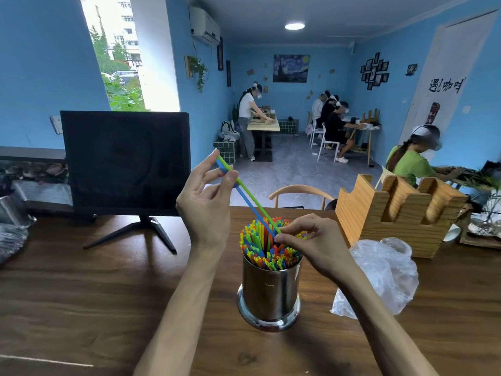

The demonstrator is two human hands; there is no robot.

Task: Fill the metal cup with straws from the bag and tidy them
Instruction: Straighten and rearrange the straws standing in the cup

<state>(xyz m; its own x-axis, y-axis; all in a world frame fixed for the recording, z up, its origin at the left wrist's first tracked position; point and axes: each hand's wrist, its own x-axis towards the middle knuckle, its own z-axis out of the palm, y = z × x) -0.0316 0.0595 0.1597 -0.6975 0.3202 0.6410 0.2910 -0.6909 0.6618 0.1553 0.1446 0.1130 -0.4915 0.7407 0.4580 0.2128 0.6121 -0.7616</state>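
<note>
Head view: left hand (207, 202) pinches green straw (252, 195) and blue straw (250, 203); right hand (309, 240) fingers grip their lower ends at the packed metal cup (269, 291). Best fed steeply into a gap.

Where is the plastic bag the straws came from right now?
In the head view the plastic bag lies crumpled on the wooden table, right of the metal cup, behind the right forearm and in front of the wooden holder.

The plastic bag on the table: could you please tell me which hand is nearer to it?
Right. The right hand is over the metal cup, just left of the plastic bag; the left hand is raised farther left.
</note>
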